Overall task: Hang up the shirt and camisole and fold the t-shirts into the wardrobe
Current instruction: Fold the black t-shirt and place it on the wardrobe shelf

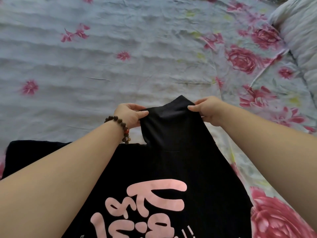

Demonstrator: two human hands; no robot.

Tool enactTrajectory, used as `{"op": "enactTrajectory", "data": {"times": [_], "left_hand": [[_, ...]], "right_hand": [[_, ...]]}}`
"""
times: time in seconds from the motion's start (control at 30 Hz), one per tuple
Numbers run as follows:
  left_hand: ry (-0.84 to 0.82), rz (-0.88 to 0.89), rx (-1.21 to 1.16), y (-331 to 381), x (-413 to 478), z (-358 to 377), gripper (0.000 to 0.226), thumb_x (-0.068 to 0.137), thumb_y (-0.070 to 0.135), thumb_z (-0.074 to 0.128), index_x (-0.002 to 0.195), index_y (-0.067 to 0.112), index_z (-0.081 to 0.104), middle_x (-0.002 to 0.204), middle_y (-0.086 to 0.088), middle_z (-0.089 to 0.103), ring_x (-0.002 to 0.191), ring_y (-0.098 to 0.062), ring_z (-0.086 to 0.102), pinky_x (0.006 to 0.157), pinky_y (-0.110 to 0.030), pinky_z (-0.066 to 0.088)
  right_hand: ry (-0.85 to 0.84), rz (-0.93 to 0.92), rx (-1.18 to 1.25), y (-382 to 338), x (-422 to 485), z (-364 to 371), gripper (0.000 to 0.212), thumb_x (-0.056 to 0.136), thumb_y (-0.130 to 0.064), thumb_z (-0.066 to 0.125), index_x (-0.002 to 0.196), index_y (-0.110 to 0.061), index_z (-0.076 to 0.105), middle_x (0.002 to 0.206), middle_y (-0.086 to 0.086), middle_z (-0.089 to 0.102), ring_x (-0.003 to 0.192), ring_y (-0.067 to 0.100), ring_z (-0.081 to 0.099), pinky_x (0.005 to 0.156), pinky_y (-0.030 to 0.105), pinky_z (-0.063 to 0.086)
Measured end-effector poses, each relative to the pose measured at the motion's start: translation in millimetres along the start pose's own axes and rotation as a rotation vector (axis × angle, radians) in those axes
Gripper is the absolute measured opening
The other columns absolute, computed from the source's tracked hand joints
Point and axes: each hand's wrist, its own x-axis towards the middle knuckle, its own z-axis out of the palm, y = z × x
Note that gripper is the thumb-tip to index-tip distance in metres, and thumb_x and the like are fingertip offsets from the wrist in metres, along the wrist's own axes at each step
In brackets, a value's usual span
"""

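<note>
A black t-shirt (171, 177) with pink lettering lies print-up on the floral bedsheet (120, 66), its far sleeve lifted clear of the sheet. The left hand (130, 115) and right hand (205, 109) each have thumb and fingers pinched shut on that sleeve's edge, one at either corner. To fold it well, I would keep the edge taut between both pinches, lay the sleeve back flat over the t-shirt's body so its crease runs straight, and smooth out any bunching before letting go.
</note>
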Motion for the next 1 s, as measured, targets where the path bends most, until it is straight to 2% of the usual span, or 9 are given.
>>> {"op": "enactTrajectory", "data": {"times": [0.1,0.27,0.43,0.53,0.6,0.7,0.8,0.9,1.0], "left_hand": [[-0.048,0.046,0.04,4,-13,-4,0.009,0.081,-0.002,0.07,0.085,0.006,0.067,0.091,-0.012,0.071,0.078,-0.02,0.071,0.067,-0.029,0.058],[-0.115,0.237,0.222,2,-46,-14,0.015,0.08,0.003,0.072,0.078,0.018,0.07,0.076,0.007,0.073,0.079,-0.01,0.067,0.075,-0.025,0.053],[-0.193,0.417,0.368,-33,-95,-19,0.021,0.078,-0.003,0.072,0.076,0.018,0.07,0.07,0.014,0.072,0.071,0.003,0.065,0.072,-0.01,0.048],[-0.192,0.595,0.688,-73,-114,-28,0.023,0.076,0.005,0.076,0.08,0.028,0.073,0.09,0.016,0.072,0.093,0.003,0.064,0.09,-0.016,0.046],[-0.139,0.712,0.881,-96,-125,-32,0.022,0.077,0.008,0.075,0.085,0.028,0.075,0.104,0.009,0.07,0.102,-0.005,0.062,0.096,-0.024,0.044],[-0.128,0.888,1.048,-121,-137,-31,0.019,0.079,0.008,0.072,0.089,0.023,0.076,0.102,0.003,0.072,0.102,-0.017,0.064,0.092,-0.038,0.049],[-0.152,1.032,1.16,-136,-143,-31,0.015,0.078,0.009,0.074,0.086,0.021,0.074,0.096,0.008,0.074,0.104,-0.017,0.065,0.09,-0.035,0.046],[-0.112,1.02,1.146,-140,-150,-32,0.01,0.078,0.018,0.076,0.087,0.02,0.072,0.1,0.005,0.072,0.103,-0.017,0.063,0.088,-0.037,0.048],[0.142,0.731,0.778,-126,-163,-27,0.008,0.089,0.024,0.064,0.095,0.019,0.066,0.092,0.008,0.064,0.087,-0.005,0.059,0.078,-0.02,0.047]], "right_hand": [[-0.115,-0.082,0.076,3,-14,-11,0.008,0.09,-0.005,0.06,0.096,-0.008,0.065,0.107,0.013,0.067,0.098,0.025,0.066,0.082,0.032,0.054],[-0.18,-0.247,0.044,13,-54,-22,0.022,0.091,-0.003,0.058,0.111,-0.007,0.067,0.107,0.009,0.071,0.1,0.021,0.068,0.084,0.027,0.054],[-0.116,-0.532,-0.076,62,-105,-18,0.022,0.084,0.004,0.064,0.091,-0.015,0.072,0.072,-0.02,0.071,0.071,-0.008,0.065,0.069,0.005,0.046],[-0.098,-0.614,-0.238,111,-118,-8,0.024,0.081,0.007,0.067,0.093,-0.012,0.076,0.091,-0.017,0.072,0.096,-0.006,0.062,0.097,0.02,0.046],[-0.094,-0.669,-0.472,138,-120,-4,0.023,0.082,0.004,0.066,0.094,-0.013,0.077,0.112,-0.008,0.068,0.119,0.002,0.05,0.113,0.033,0.031],[-0.084,-0.737,-0.826,162,-130,3,0.031,0.089,-0.004,0.057,0.106,-0.024,0.074,0.135,-0.011,0.052,0.135,0.002,0.033,0.118,0.026,0.013],[-0.1,-0.8,-0.934,180,-138,7,0.04,0.094,-0.006,0.05,0.122,-0.031,0.063,0.147,-0.01,0.037,0.139,0.001,0.017,0.116,0.022,0.004],[-0.012,-0.756,-0.854,191,-146,13,0.046,0.089,0.005,0.048,0.123,-0.021,0.064,0.149,-0.001,0.039,0.141,0.009,0.023,0.116,0.025,0.012],[0.341,-0.615,-0.488,187,-153,20,0.033,0.087,-0.001,0.055,0.114,-0.013,0.069,0.127,0.003,0.058,0.121,0.018,0.052,0.104,0.025,0.036]]}}
